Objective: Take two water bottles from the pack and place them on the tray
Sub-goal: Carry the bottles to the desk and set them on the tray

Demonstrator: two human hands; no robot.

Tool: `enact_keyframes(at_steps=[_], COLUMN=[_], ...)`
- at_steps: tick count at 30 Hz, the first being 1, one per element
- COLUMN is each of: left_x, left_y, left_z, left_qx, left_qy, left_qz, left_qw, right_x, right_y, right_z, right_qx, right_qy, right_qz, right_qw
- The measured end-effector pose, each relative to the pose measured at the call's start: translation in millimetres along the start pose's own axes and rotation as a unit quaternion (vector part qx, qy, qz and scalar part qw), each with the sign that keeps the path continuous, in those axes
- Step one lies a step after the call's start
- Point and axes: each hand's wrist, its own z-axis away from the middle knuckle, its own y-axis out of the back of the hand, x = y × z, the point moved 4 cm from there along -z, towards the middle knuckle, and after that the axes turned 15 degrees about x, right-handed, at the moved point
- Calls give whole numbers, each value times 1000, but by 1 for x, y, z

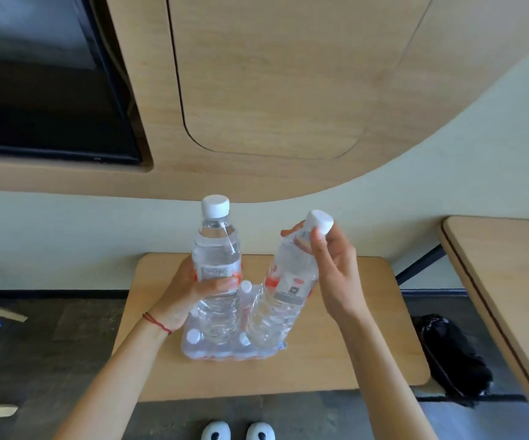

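Note:
My left hand [193,292] grips a clear water bottle [217,249] with a white cap around its middle and holds it upright above the pack. My right hand [329,265] holds a second clear bottle [285,290] by its neck just under the white cap; this bottle leans to the right, its base still down at the pack. The plastic-wrapped pack of water bottles [221,347] lies on a low wooden stool [352,344], with several white caps showing through the wrap. No tray is in view.
A wooden table top [504,281] juts in at the right. A black bag [453,354] lies on the floor between stool and table. A dark screen [44,90] is set in the wooden wall panel. My white shoes [237,431] are at the bottom edge.

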Motion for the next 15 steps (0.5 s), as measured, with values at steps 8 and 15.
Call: enact_keyframes(at_steps=[8,15], left_x=[29,33], left_y=[-88,-212], left_z=[26,48], left_qx=[-52,-118], left_qy=[4,12], left_qz=[2,-9], left_qw=[999,993], right_x=[-65,-96], right_y=[76,205], right_z=[36,67], right_qx=[169,276], right_qy=[63,74], right_qz=[59,4], right_qw=[982,958])
